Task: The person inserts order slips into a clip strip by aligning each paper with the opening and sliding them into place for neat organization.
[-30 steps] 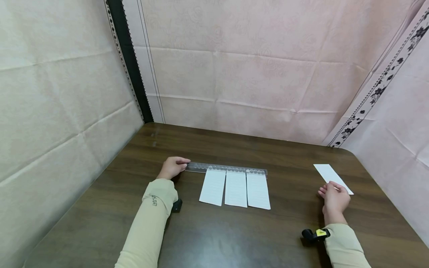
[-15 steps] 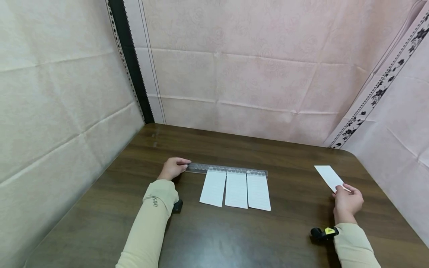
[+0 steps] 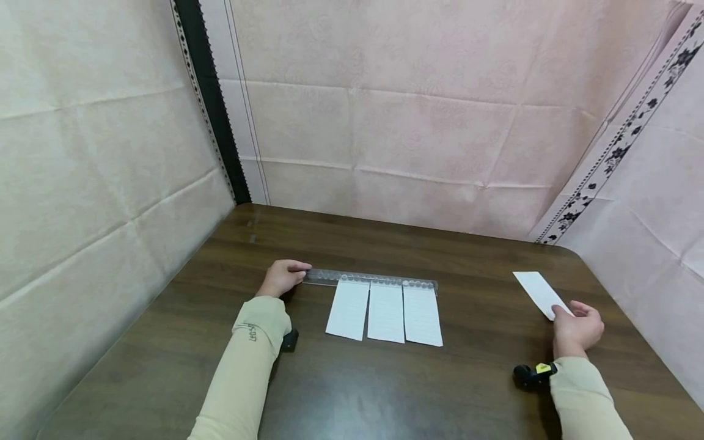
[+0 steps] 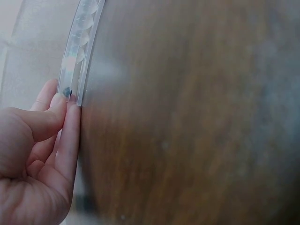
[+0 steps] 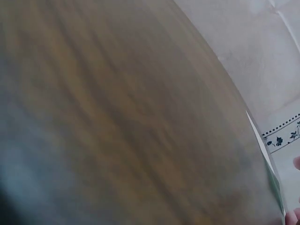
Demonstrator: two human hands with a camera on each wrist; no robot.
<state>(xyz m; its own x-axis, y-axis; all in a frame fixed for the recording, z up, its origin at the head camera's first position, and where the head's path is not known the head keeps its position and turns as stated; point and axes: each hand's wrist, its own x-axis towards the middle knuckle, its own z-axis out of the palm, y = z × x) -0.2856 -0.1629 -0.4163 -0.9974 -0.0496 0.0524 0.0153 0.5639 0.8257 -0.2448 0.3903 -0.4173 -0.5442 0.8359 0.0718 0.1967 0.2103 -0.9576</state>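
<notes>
My left hand (image 3: 279, 278) pinches the left end of a clear plastic ruler (image 3: 332, 277) lying on the table; the left wrist view shows thumb and fingers on that end. Three white paper slips (image 3: 347, 308) lie side by side below the ruler, their top ends at its lower edge. At the right, my right hand (image 3: 577, 330) has thumb and fingers at the near end of another white paper slip (image 3: 538, 291), pinching it. In the right wrist view this slip (image 5: 258, 133) appears as a thin sliver, and only fingertips (image 5: 291, 218) show.
The brown wooden table (image 3: 385, 391) has rounded far corners. Pale cloth (image 3: 385, 122) hangs behind it and along both sides, with a dark band (image 3: 214, 104) at the back left. A black wrist camera (image 3: 530, 376) sits under the right wrist.
My right hand has slid right along the slip to its near end, its fingers no longer lying over the middle. The left hand, ruler and three slips stay in place.
</notes>
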